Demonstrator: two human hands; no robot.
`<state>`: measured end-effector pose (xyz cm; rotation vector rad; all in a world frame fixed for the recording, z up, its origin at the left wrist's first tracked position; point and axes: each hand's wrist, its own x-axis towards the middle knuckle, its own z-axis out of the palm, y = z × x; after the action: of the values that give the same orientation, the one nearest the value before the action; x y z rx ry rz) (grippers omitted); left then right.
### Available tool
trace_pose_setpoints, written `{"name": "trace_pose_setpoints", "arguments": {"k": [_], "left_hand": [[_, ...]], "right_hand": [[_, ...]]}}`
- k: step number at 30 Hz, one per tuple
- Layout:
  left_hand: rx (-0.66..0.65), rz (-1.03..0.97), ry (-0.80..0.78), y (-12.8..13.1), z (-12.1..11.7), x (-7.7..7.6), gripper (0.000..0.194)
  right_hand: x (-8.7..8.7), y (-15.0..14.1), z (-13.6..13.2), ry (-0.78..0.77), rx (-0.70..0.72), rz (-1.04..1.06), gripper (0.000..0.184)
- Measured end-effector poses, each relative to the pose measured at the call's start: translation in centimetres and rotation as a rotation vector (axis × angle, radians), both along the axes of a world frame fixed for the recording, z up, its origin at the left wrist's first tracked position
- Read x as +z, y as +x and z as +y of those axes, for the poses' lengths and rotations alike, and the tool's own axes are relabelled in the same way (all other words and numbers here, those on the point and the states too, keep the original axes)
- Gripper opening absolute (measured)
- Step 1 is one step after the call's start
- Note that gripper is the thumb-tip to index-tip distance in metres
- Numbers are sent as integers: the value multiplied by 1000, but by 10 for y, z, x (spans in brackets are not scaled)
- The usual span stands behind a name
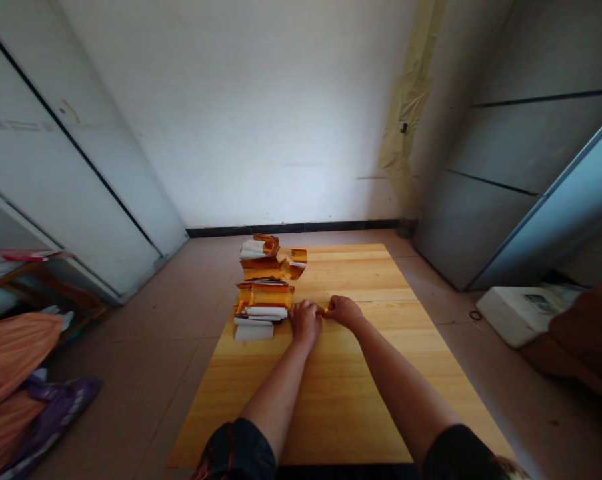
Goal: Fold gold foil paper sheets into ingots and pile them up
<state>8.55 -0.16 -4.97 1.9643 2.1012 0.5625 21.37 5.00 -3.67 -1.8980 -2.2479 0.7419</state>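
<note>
a small strip of gold foil paper (325,310) sits between the two hands above a yellow wooden board (353,270), its end showing where the right hand (344,311) pinches it closed. the left hand (305,322) is curled knuckles-up just beside the strip, its fingers hidden, so whether it grips too cannot be told. touching that hand is a loose stack of folded gold-and-white paper (265,297), with a second stack (273,261) beyond it, near the board's far end.
</note>
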Motion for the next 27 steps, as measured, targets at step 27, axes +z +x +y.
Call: {"name": "trace_pose_setpoints", "arguments": {"k": [27], "left_hand": [[-110,88,121,1,-24,-8,27]], "right_hand": [[19,-7,11,-60,45,-148,34]]}}
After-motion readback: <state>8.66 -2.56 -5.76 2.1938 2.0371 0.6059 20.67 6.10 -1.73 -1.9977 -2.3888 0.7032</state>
